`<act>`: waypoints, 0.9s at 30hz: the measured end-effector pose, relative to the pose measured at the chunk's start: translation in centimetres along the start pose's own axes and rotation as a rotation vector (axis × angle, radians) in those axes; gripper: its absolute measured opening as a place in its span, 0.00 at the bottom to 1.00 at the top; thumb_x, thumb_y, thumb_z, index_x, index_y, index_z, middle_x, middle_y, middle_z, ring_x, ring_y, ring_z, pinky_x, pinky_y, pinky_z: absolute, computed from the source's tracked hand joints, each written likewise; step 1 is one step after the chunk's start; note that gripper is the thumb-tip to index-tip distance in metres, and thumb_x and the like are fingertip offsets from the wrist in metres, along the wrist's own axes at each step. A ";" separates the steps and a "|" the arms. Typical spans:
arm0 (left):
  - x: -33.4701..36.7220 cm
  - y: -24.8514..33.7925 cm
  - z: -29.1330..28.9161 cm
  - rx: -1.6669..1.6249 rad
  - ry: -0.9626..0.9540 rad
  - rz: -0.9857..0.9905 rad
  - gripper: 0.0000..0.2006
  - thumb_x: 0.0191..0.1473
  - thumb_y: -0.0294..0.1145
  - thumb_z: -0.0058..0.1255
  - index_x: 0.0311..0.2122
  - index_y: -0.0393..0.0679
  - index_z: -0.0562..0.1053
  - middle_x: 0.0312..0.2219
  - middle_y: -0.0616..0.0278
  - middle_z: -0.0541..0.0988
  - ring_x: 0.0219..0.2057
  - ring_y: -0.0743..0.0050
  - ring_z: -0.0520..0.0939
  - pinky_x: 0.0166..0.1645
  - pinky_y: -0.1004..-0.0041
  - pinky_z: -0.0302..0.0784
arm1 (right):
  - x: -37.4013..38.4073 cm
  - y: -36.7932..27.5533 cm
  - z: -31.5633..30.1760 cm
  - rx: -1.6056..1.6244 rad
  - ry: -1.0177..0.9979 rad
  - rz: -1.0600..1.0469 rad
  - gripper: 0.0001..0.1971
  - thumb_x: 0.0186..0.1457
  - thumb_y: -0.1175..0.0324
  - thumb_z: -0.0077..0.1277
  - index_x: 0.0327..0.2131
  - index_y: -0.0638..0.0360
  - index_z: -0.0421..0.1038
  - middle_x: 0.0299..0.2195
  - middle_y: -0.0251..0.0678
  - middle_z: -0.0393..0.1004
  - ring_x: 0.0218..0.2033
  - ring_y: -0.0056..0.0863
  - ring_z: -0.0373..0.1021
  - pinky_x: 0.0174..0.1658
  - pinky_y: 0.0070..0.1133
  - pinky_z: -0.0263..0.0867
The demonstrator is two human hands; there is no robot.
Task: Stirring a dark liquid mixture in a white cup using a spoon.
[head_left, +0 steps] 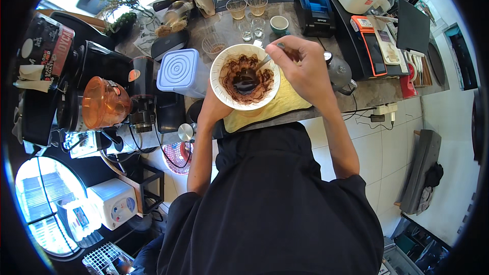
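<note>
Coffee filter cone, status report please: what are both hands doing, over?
Left hand holds filter cone from below. Right hand grips spoon, tip in wet grounds. Kettle beside right hand, glasses behind.

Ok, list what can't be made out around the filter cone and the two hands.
- Left hand, head view: fingers hidden under the paper filter cone.
- Spoon: bowl sunk in dark wet grounds; handle end hidden in the right hand.
- Whatever carries the cone: covered by the cone.
- Yellow cloth: mostly covered.

The left hand (pixel 211 107) is mostly hidden beneath the white paper filter cone (pixel 245 76) it supports; the thin metal spoon's (pixel 254 71) bowl sinks into dark grounds.
</note>
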State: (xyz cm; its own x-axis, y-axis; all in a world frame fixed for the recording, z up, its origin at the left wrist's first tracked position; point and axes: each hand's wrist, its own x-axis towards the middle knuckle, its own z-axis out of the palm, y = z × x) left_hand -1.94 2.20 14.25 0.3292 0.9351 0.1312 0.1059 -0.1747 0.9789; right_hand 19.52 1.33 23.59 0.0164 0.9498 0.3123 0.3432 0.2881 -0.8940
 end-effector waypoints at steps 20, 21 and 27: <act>-0.8 -1.3 -0.5 0.051 -0.020 0.014 0.38 0.38 0.25 0.70 0.56 0.36 0.65 0.51 0.54 0.75 0.51 0.66 0.76 0.58 0.67 0.71 | 0.5 -2.6 -1.4 -0.044 -0.057 -0.196 0.09 0.56 0.68 0.54 0.32 0.67 0.76 0.18 0.36 0.73 0.19 0.21 0.64 0.25 0.20 0.60; -0.9 -1.2 -0.5 0.029 -0.009 0.004 0.38 0.38 0.26 0.70 0.56 0.36 0.65 0.51 0.54 0.75 0.51 0.66 0.76 0.58 0.67 0.71 | 0.4 -2.8 -1.2 -0.062 -0.069 -0.192 0.09 0.55 0.68 0.54 0.32 0.67 0.75 0.19 0.42 0.73 0.19 0.27 0.65 0.26 0.23 0.62; -0.8 1.1 0.2 0.058 0.012 -0.004 0.39 0.35 0.26 0.72 0.55 0.36 0.66 0.50 0.55 0.76 0.50 0.67 0.77 0.57 0.68 0.71 | 0.1 0.0 -0.1 0.001 -0.093 -0.042 0.10 0.56 0.68 0.53 0.33 0.68 0.76 0.18 0.37 0.72 0.19 0.21 0.65 0.26 0.21 0.60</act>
State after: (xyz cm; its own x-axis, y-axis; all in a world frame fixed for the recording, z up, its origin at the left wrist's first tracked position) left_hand -1.88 1.17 15.18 0.3170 0.9396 0.1293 0.1621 -0.1880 0.9687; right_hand 19.63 1.42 23.64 -0.0853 0.9441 0.3186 0.3408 0.3281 -0.8810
